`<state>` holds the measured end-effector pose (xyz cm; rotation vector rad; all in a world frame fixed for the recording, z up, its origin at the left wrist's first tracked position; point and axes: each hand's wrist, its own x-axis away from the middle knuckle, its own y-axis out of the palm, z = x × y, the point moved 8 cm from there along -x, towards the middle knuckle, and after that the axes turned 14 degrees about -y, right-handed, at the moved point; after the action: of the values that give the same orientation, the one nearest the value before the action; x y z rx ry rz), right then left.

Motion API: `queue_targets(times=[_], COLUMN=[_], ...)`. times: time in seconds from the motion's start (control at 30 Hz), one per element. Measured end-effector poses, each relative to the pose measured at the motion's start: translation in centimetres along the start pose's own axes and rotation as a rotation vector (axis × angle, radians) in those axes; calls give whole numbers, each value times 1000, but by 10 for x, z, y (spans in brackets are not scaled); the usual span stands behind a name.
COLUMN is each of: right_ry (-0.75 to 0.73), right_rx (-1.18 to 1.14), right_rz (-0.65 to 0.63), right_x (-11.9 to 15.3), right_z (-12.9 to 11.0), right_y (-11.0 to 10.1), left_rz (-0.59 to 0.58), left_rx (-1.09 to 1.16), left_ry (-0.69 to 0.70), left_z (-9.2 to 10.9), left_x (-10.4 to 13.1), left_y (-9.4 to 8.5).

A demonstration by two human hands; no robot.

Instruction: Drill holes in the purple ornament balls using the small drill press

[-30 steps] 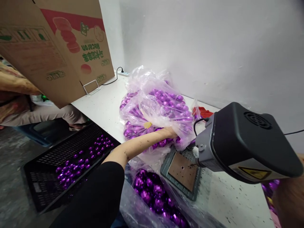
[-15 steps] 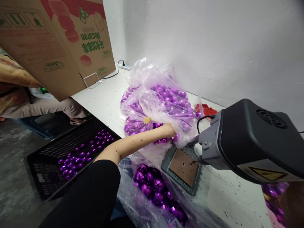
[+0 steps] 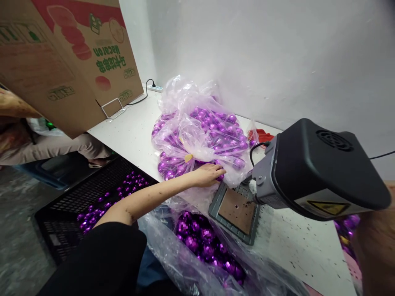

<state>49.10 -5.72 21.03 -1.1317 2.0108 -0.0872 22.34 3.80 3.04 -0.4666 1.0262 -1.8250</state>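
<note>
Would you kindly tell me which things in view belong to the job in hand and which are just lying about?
Likely in use:
purple balls at the left hand
clear plastic bag holding more of them
black machine, perhaps

Seemingly just lying about:
cardboard box
red item at the back

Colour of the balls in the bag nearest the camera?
Shiny metallic purple balls; best seen in the head view.

Purple balls (image 3: 207, 234): mirror-glossy, faceted. Bags (image 3: 191, 133): thin clear plastic, crinkled, shiny. Machine housing (image 3: 321, 164): matt black, smooth. Crate (image 3: 69, 205): black plastic, latticed. Carton (image 3: 83, 98): printed brown cardboard, matt. Tabletop (image 3: 290, 242): smooth white, flecked. Sleeve (image 3: 98, 255): matt black cloth.
</note>
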Motion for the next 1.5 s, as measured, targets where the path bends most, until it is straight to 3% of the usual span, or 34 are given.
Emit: queue_targets(times=[0.1, 0.2, 0.37, 0.53, 0.63, 0.7, 0.9, 1.03, 1.2, 1.33, 1.5], right_ry=[26, 15, -34, -62, -82, -93, -141, -151, -170, -178, -186], right_rx=[48, 8, -121, -201, -180, -195, -235, -247, -270, -268, -276], right_rz=[-15, -28, -23, -42, -48, -46, -15, 3, 17, 9, 4], right_x=[1, -1, -6, -8, -9, -9, -10, -9, -10, -10, -11], right_z=[0, 3, 7, 6, 6, 5, 0, 2, 3, 3, 2], right_y=[-1, -1, 2, 6, 6, 5, 6, 7, 7, 8, 7], left_rz=[52, 28, -181, -361, -520, -575, -584, -634, -601, -515, -458], left_rx=[329, 713, 1335, 1686, 1834, 1912, 2087, 2081, 2005, 1962, 1895], left_ry=[-78, -258, -469, -584, -656, -688, -726, -757, -760, -797, -709], left_z=[0, -1, 17, 36, 42, 45, 57, 68, 65, 54, 46], left_x=[27, 49, 76, 88, 96, 103, 128, 138, 140, 142, 130], left_y=[-26, -29, 14, 54, 69, 73, 83, 101, 110, 103, 81])
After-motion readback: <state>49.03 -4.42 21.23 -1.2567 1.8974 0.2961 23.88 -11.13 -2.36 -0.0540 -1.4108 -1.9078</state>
